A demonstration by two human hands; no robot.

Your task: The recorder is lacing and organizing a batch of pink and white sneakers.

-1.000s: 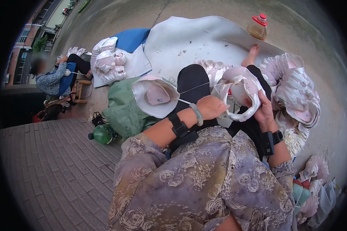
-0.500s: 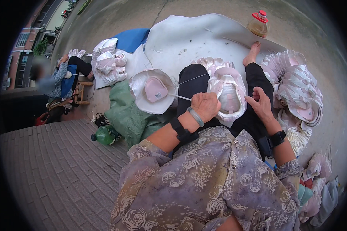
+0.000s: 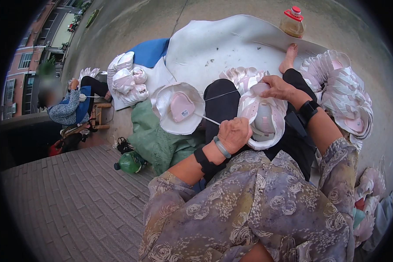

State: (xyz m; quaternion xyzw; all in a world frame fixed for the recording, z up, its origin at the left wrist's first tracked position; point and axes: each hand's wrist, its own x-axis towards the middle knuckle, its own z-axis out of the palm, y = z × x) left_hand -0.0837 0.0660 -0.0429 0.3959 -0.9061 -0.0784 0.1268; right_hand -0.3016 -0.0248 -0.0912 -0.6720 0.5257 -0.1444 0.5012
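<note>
Plainly, everything turned on the shoe upper (image 3: 263,119) lying just to the right of the left hand (image 3: 234,135) and nearer to the body than the right hand (image 3: 278,88). This white-and-pink upper rested on the lap, along the inner edge of the black-clad left thigh (image 3: 220,99), its long axis running roughly outward from the body and its rounded opening toward the shirt (image 3: 249,192). The left hand, at the upper's left rim, was curled into a fist around a thin white strand (image 3: 211,119), back of the hand upward; whether it was cord or rod could not be told. That strand led leftward to a white bowl-shaped piece (image 3: 179,107) by the top edge of a green sack (image 3: 161,146). The right hand reached across from the right, elbow bent, thumb and fingers pinching the upper's far end.
</note>
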